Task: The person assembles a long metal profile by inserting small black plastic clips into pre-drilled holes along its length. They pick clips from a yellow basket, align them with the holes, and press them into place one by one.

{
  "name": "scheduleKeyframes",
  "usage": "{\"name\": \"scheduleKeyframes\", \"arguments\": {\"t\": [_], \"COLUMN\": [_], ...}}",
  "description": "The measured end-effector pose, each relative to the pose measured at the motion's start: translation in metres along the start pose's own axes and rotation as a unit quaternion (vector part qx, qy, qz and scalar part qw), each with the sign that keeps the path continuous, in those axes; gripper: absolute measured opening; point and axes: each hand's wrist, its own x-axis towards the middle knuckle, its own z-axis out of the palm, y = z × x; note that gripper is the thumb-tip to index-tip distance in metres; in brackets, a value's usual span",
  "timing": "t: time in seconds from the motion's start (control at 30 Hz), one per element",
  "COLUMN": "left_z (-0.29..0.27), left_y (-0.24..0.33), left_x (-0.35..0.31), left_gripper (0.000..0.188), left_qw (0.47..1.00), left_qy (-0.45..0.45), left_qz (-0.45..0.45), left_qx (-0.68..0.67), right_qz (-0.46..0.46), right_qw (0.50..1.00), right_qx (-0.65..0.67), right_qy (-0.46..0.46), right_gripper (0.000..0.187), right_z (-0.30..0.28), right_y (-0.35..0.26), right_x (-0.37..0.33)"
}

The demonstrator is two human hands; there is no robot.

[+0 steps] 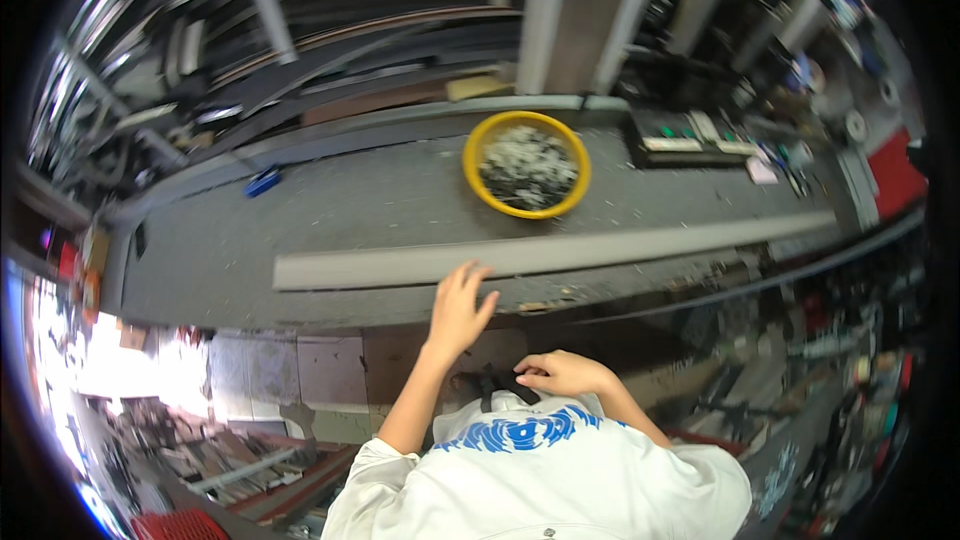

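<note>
A long pale-grey flat strip (560,249) lies along the near part of the grey workbench (360,180). My left hand (462,310) is over the near edge of the bench, its fingers spread and fingertips at the strip's near edge. Whether they touch it, I cannot tell. Nothing shows in that hand. Close in front of my waist is my right hand (568,373), with loosely bent fingers slightly apart and no object visible in them. Beyond the strip stands a yellow round basin (474,180) filled with small white and dark pieces.
A small blue object (262,182) lies at the bench's left. At the back right sits a dark tray (690,155) of small parts, with tools beside it. Racks of long bars (370,80) rise behind. Scrap lengths (190,440) lie heaped at lower left.
</note>
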Motion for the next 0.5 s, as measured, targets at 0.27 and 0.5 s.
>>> {"name": "scheduleKeyframes", "arguments": {"t": [0.27, 0.5], "left_z": [0.107, 0.178], "left_y": [0.025, 0.072], "left_x": [0.054, 0.093], "left_gripper": [0.089, 0.089], "left_qw": [0.989, 0.991], "left_qy": [-0.042, -0.008], "left_qz": [0.078, 0.048], "left_qx": [0.116, 0.129], "right_qz": [-0.007, 0.006], "right_qw": [0.999, 0.996], "right_qx": [-0.04, 0.053], "right_qy": [0.01, 0.069], "right_gripper": [0.045, 0.039], "right_z": [-0.081, -0.152], "right_y": [0.084, 0.153], "right_x": [-0.097, -0.195]}}
